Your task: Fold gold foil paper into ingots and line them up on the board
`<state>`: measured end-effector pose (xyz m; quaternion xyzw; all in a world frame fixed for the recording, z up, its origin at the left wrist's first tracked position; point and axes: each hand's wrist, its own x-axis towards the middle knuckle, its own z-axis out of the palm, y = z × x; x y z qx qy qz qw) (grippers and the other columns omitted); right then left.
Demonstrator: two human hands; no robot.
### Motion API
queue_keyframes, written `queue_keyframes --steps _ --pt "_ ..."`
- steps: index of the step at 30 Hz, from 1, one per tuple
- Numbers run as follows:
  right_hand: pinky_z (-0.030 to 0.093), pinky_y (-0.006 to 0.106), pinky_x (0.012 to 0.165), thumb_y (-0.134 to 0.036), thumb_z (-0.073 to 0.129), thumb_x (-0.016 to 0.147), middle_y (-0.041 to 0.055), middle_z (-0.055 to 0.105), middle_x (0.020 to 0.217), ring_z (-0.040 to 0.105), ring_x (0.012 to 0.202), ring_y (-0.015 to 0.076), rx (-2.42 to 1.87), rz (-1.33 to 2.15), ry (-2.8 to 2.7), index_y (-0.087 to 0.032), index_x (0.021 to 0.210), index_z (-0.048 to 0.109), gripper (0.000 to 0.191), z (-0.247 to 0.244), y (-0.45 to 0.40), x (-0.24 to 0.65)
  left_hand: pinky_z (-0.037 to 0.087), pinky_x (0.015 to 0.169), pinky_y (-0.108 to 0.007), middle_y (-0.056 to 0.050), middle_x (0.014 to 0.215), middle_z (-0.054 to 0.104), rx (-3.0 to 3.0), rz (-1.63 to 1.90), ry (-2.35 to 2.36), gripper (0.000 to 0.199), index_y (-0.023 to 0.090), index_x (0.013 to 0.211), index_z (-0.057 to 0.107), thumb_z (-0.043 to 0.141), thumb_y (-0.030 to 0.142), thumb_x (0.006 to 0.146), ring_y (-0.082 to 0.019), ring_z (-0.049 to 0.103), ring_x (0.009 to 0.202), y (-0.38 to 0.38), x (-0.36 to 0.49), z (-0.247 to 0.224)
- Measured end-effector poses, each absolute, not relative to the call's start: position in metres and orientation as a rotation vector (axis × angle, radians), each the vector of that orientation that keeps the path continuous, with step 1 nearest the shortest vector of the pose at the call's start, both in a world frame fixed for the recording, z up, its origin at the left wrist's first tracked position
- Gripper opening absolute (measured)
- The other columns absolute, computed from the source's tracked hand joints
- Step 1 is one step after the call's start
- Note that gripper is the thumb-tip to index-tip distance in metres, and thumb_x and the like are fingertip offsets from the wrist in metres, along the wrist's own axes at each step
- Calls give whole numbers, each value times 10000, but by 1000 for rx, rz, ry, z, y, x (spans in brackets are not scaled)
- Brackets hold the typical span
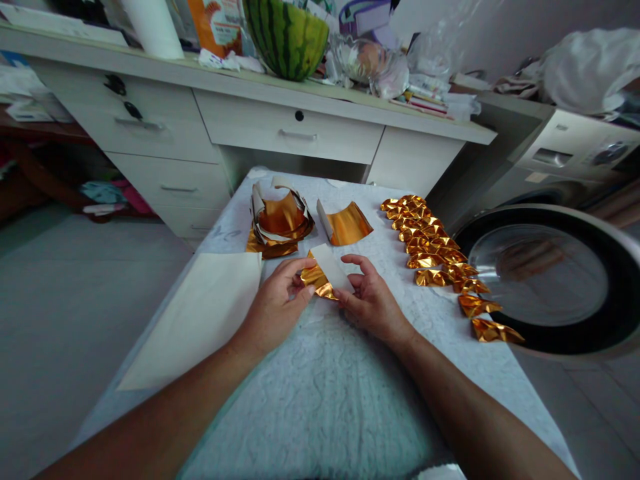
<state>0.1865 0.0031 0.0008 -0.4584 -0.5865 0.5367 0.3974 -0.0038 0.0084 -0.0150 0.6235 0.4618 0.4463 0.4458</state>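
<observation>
Between my hands is a partly folded gold foil paper point(327, 270), its white backing showing on the upper right and gold on the lower left. My left hand point(280, 300) pinches its left edge with thumb and fingers. At its lower right corner, my right hand point(373, 300) grips with the thumb, the index finger raised and curved. Behind them lie a curled pile of gold sheets point(280, 217) and a single curved gold sheet point(350, 225). Several folded gold pieces point(425, 233) form overlapping rows at the right.
A white paper stack point(200, 313) lies at the left of the cloth-covered table point(320, 400). Beyond stands a drawer counter point(295, 127) bearing a cut watermelon point(287, 37). An open washing machine door point(550, 277) is close to the table's right edge.
</observation>
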Motion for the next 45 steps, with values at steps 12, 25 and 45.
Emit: queue_keyframes --steps 12,25,45 --pt "288 186 467 -257 619 825 -61 446 674 390 541 83 -1180 1247 -1696 -226 878 476 155 -1 0 190 563 858 -391 -101 1245 607 1437 1038 1150 462 181 1208 560 651 276 765 -208 667 987 8 -3 -4" --pt "410 247 682 7 465 727 -16 563 800 533 751 136 -1134 864 -2079 -225 988 586 370 8 0 193 482 1007 -424 -76 1254 599 1622 1015 1162 414 201 1204 566 506 141 799 -216 595 1148 11 -8 -12" --pt "378 363 896 -166 666 850 41 590 1030 511 1007 189 -953 646 -2422 -243 931 716 123 7 -4 193 501 914 -346 -44 1139 560 2150 837 1284 403 216 1162 537 479 27 811 -186 582 1039 7 -4 -11"
